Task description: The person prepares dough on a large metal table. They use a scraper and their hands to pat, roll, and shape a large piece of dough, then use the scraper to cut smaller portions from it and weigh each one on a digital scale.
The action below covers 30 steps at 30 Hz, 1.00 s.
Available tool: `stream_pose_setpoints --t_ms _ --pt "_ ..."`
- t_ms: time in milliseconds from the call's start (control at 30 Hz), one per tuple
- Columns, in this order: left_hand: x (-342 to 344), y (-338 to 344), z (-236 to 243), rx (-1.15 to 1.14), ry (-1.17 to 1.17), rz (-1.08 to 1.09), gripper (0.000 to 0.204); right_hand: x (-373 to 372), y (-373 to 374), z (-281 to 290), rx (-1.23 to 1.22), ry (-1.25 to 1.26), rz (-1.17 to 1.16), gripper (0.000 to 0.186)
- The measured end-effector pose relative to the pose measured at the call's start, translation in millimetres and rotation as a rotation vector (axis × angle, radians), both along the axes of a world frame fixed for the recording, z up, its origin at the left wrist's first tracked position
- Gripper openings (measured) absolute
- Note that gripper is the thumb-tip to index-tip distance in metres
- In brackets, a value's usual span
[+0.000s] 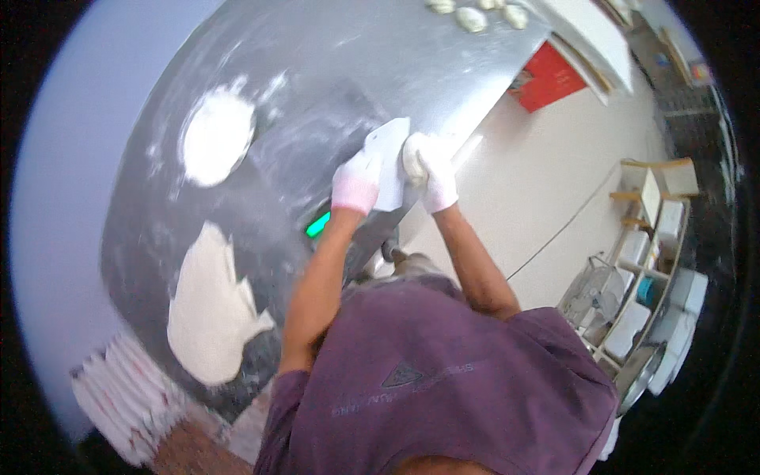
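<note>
My left hand [356, 184], in a white glove with a pink cuff, is closed on a white flat dough scraper [393, 162] above the metal worktable. My right hand [438, 176], also gloved, grips a pale lump of dough [413, 158] just to the right of the scraper, near the table's edge. The glove hides part of the lump. Beside my left wrist a green lit display [318, 225] shows, next to a dark square plate [317, 142]. To the left lies a large irregular slab of dough [210, 309].
A round white mound of flour [219, 136] lies on the worktable [340, 47]. Several small dough pieces [472, 20] rest at its far end. A red box [548, 79] stands beyond the right edge. On the right are a standing fan [594, 293] and a shelf with containers [629, 328].
</note>
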<state>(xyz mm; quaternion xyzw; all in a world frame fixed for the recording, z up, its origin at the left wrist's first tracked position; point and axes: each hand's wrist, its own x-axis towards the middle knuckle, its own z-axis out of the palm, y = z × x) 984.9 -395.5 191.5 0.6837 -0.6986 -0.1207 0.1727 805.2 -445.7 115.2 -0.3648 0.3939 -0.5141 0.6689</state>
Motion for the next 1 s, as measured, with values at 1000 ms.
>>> stream_pose_setpoints --t_ms 1000 --pt "125 306 25 -0.265 0.75 1.507 0.04 116 -24 49 -0.513 0.274 0.4 0.046"
